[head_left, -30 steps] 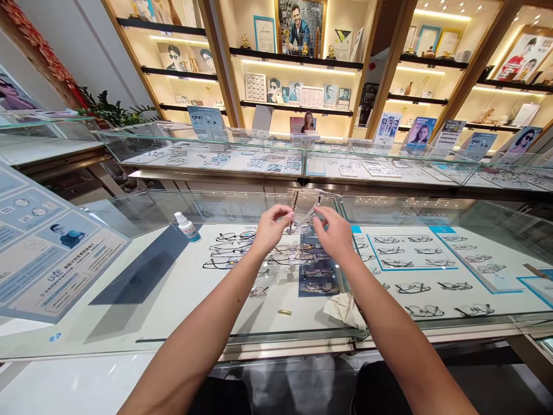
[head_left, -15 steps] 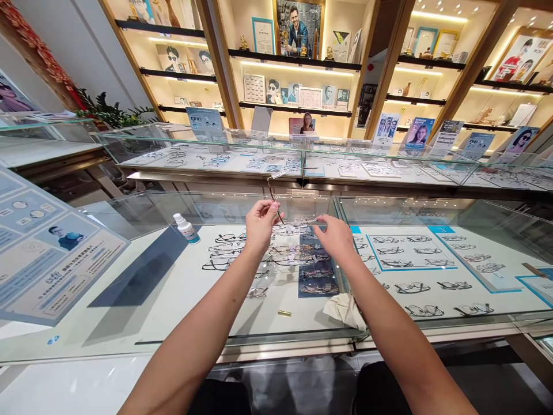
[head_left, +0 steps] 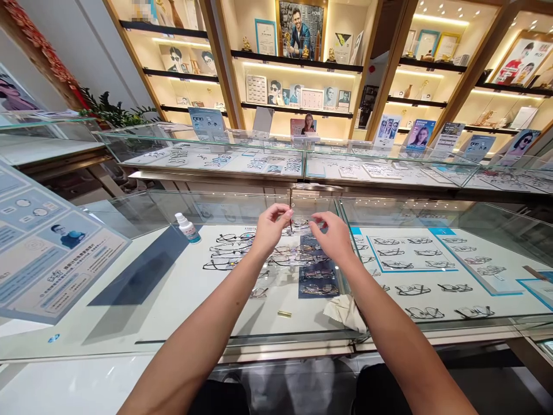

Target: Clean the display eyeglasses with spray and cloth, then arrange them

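Observation:
My left hand is closed in a pinch on one temple of a pair of eyeglasses, raised above the glass counter. The temple stands nearly upright, with the thin rim and clear lenses at its upper end, hard to make out. Close by on the right, my right hand has its thumb and forefinger curved and slightly apart, with nothing visible between them. Below both hands lie rows of eyeglasses, some partly covered by my left hand and forearm. More frames rest on a dark blue display card.
A white spray bottle stands at the left. Near my right forearm lies a cream cloth, with a small gold bar beside it. A large blue leaflet leans at the left. Another glass showcase stands beyond the counter.
My left hand has moved right and the eyeglasses have turned, their temple now more upright. My right hand has shifted slightly left, its fingers more curled.

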Demonstrator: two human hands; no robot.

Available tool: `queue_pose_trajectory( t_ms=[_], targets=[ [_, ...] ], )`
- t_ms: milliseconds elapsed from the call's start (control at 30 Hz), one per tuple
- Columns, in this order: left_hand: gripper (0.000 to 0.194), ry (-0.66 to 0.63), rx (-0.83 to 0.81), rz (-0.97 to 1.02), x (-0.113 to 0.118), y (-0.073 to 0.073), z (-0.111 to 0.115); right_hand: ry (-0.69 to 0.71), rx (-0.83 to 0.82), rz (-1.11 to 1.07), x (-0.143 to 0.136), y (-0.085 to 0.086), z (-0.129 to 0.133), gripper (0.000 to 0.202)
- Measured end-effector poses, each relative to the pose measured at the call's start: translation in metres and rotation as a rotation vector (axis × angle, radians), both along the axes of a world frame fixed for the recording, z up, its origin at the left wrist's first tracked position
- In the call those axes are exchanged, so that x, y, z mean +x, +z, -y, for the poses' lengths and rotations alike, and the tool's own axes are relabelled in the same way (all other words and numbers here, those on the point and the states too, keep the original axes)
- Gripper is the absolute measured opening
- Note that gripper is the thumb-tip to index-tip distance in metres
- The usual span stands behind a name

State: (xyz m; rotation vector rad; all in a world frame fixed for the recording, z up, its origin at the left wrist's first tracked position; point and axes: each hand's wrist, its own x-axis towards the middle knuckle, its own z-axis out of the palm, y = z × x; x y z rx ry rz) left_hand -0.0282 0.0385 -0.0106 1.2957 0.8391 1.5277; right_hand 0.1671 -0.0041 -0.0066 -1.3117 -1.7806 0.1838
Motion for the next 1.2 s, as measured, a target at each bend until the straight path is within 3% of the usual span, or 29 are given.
queue_pose_trajectory(
  t_ms=[200, 500, 600, 667, 700, 800, 867, 933, 1033, 1200],
  targets=[
    [0.039, -0.137, -0.058, -0.044, 0.011, 0.003, 0.015, 0.238, 0.027, -0.198, -0.009, -0.005, -0.001, 0.033],
    [0.032, -0.229, -0.160, 0.050, 0.015, 0.003, 0.020, 0.244, 0.015, -0.275, -0.013, -0.006, 0.002, 0.026],
    [0.028, -0.235, -0.078, -0.036, 0.014, 0.007, 0.023, 0.239, 0.031, -0.306, -0.012, -0.005, 0.003, 0.026],
    [0.023, -0.082, 0.079, -0.158, 0.007, 0.012, 0.022, 0.213, 0.023, -0.326, -0.010, -0.005, 0.003, 0.027],
    [0.024, 0.065, 0.172, -0.214, 0.001, 0.015, 0.020, 0.198, 0.018, -0.334, -0.009, -0.005, 0.003, 0.027],
    [0.053, 0.663, 0.365, -0.291, -0.031, 0.024, 0.010, 0.168, 0.022, -0.345, -0.005, -0.005, 0.002, 0.026],
    [0.068, 1.010, 0.363, -0.291, -0.060, 0.027, 0.000, 0.156, 0.037, -0.348, -0.002, -0.005, 0.001, 0.026],
    [0.075, 1.254, 0.264, -0.273, -0.089, 0.024, -0.012, 0.147, 0.039, -0.362, 0.000, -0.006, 0.000, 0.026],
    [0.081, 1.452, -0.001, -0.218, -0.123, 0.012, -0.029, 0.142, 0.030, -0.396, 0.000, -0.008, -0.001, 0.027],
    [0.082, 1.399, -0.423, -0.082, -0.147, -0.008, -0.048, 0.149, 0.018, -0.398, 0.001, -0.010, -0.002, 0.026]
  ],
)
